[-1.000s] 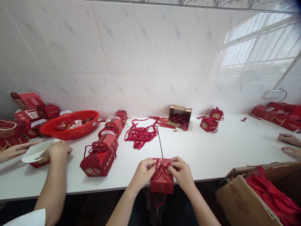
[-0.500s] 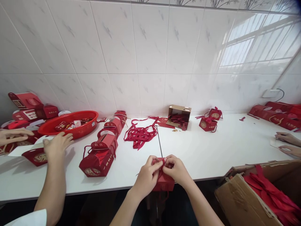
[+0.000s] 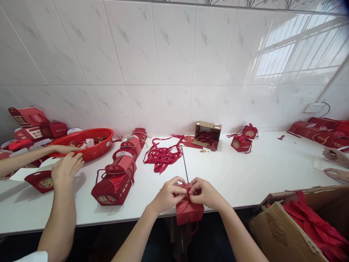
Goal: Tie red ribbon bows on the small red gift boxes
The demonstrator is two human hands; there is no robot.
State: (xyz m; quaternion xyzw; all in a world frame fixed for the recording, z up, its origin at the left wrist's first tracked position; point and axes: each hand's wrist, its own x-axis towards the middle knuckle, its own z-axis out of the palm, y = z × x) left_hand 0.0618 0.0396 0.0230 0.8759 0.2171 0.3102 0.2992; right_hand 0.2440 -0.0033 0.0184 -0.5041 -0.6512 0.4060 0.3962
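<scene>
A small red gift box (image 3: 190, 213) sits at the table's front edge, directly before me, with a cord loop hanging from its near side. On top of it is a red ribbon (image 3: 188, 193), partly covered by my fingers. My left hand (image 3: 173, 193) pinches the ribbon from the left, fingertips at the knot area. From the right, my right hand (image 3: 200, 191) pinches it too, thumb and fingers closed close to the left fingertips. The exact shape of the knot is hidden.
Red gift boxes (image 3: 113, 182) stand in a row to the left, beside tangled red ribbon (image 3: 165, 154). A red basin (image 3: 102, 147) and a co-worker's hands (image 3: 65, 167) are further left. At right are a carton (image 3: 286, 233), two tied boxes (image 3: 241, 143) and another person's hands (image 3: 336, 158).
My hands have shifted slightly at the ribbon, uncovering more of the box top. The left co-worker's far hand has reached into the red basin. The right person's upper hand has moved.
</scene>
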